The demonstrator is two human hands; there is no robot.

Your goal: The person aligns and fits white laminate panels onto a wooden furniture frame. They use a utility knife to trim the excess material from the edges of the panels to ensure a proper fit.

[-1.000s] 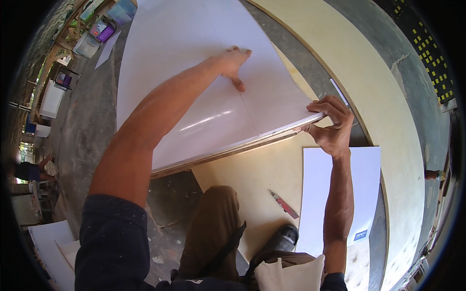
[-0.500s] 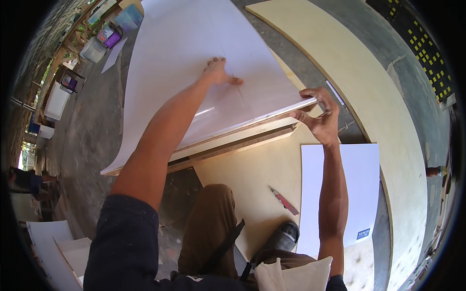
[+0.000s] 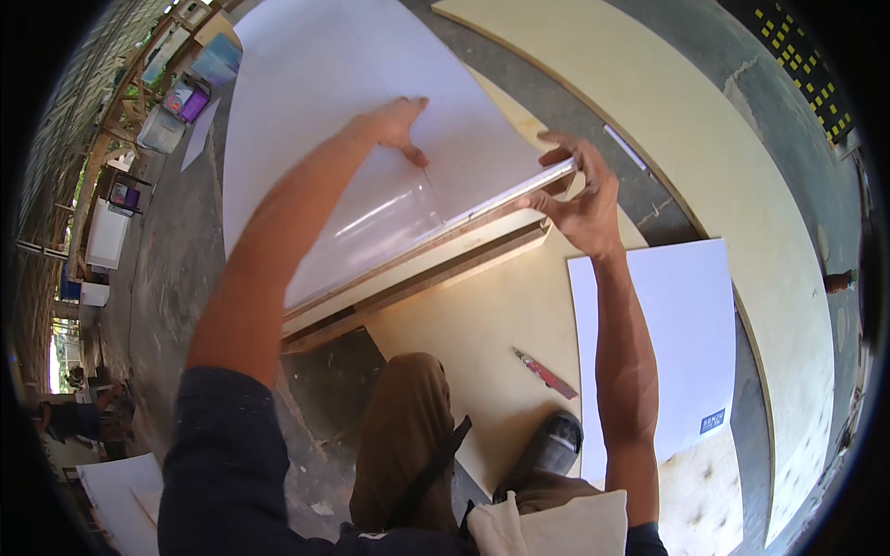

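Note:
A large glossy white sheet [image 3: 315, 93] lies over a wooden panel with a hollow-looking edge [image 3: 445, 275], in front of my knees. My left hand [image 3: 397, 128] rests on the sheet's top with fingers spread, beside a thin line running along the surface. At the near right corner, my right hand [image 3: 593, 199] grips the edge, fingers over the far side and thumb on the near side. A red utility knife [image 3: 547, 373] lies on a pale board [image 3: 464, 338] below the panel, near my shoe.
A smaller white sheet [image 3: 663, 324] lies beside my right forearm. Along the right curves a long pale plywood board [image 3: 742, 204]. Buckets [image 3: 162, 130] and bins stand at the far left. Another person [image 3: 79, 417] is at the left rim.
The view has shifted, and the sheet and both hands sit further left in it. My left hand's thumb now points more toward me. My right hand keeps hold of the corner.

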